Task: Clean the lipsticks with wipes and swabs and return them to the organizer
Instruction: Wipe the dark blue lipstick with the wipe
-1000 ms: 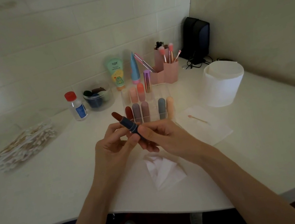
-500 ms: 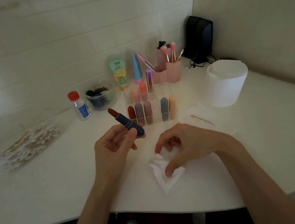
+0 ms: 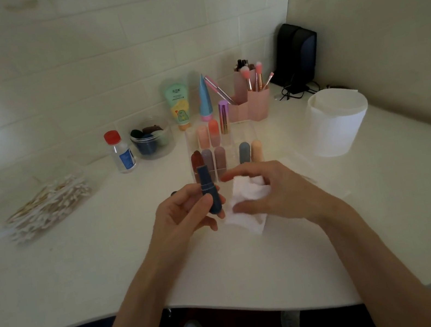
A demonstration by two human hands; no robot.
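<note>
1. The step in hand, as I judge it, is wiping the dark blue cylindrical lipstick tube (image 3: 210, 193) with the crumpled white wipe (image 3: 248, 190). The two are just beside each other, and I cannot tell whether they touch.
2. To do it well, fold the wipe round the barrel and turn the tube inside it, so the whole circumference is cleaned rather than one face.
3. Use light pressure near the top. Whether the colour stick is exposed there is hard to tell, because the tube's top overlaps a dark red lipstick behind it.
4. Bring a clean patch of wipe to the tube; a smeared patch would only spread colour.
5. The left hand (image 3: 183, 218) holds the tube near-upright above the white table (image 3: 112, 268). The thumb crosses the lower barrel and the fingers curl behind it in a firm pinch, palm turned towards the body.
6. The right hand (image 3: 285, 188) sits palm-down beside it. Thumb and curled fingers gather the wipe, and the index finger stretches towards the tube.
7. Both forearms reach in from the near edge and converge at the table's middle.
8. The clear acrylic organizer (image 3: 251, 131) stands just behind the hands, with other lipsticks upright in its slots.
9. A clear bag of cotton swabs (image 3: 46, 207) lies well off to the left.
</note>
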